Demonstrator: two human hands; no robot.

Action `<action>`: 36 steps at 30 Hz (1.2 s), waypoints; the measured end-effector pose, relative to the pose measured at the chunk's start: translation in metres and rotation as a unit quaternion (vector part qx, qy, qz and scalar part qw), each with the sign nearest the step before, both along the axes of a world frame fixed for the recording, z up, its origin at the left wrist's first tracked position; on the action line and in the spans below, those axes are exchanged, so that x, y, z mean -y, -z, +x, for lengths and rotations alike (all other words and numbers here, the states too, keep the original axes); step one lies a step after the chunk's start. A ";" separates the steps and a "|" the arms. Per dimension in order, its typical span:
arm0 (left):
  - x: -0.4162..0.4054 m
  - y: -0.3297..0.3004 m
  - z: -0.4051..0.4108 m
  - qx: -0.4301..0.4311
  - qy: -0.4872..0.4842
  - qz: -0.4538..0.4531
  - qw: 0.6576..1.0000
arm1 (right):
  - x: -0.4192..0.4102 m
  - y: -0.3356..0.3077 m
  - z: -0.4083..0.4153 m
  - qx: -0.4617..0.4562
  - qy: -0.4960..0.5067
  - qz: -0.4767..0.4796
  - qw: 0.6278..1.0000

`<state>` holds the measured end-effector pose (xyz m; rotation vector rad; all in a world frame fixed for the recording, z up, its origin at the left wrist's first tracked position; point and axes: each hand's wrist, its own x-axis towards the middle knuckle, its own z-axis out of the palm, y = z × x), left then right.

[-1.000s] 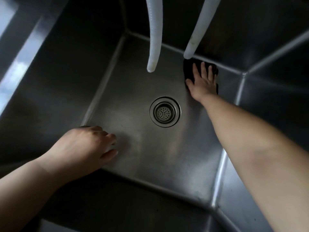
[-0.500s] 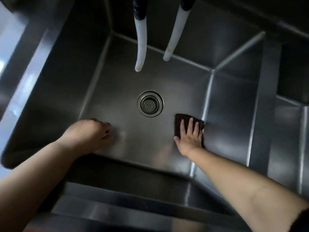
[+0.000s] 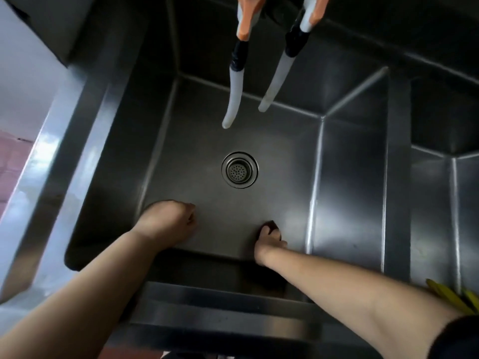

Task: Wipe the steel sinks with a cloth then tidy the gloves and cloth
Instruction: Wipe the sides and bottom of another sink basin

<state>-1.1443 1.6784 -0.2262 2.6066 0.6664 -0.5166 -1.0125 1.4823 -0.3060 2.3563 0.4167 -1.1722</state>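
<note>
Cloth under my right hand, low in the sink

Cloth (image 3: 269, 225) is dark, soft and light, I think, so I press it flat from the top. It sits on the sink (image 3: 350, 193) floor, lower middle of the frame, mostly hidden under my right hand (image 3: 269, 238). Its fingers curl over it. My left hand (image 3: 166, 221) rests nearby, curled and holding nothing.

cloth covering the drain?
No: the dark cloth sits under the right hand at the near wall; the drain is bare.
</note>
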 end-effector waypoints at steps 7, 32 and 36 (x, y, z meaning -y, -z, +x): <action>-0.003 0.005 -0.001 -0.008 -0.016 0.020 1.000 | -0.035 0.000 -0.021 -0.096 -0.040 0.122 0.987; 0.086 -0.221 0.052 0.218 -0.138 -0.469 0.845 | 0.036 -0.297 -0.034 -0.019 0.352 0.651 0.673; 0.123 -0.239 0.069 0.218 -0.072 -0.465 0.855 | 0.079 -0.307 -0.024 0.069 0.397 0.672 0.621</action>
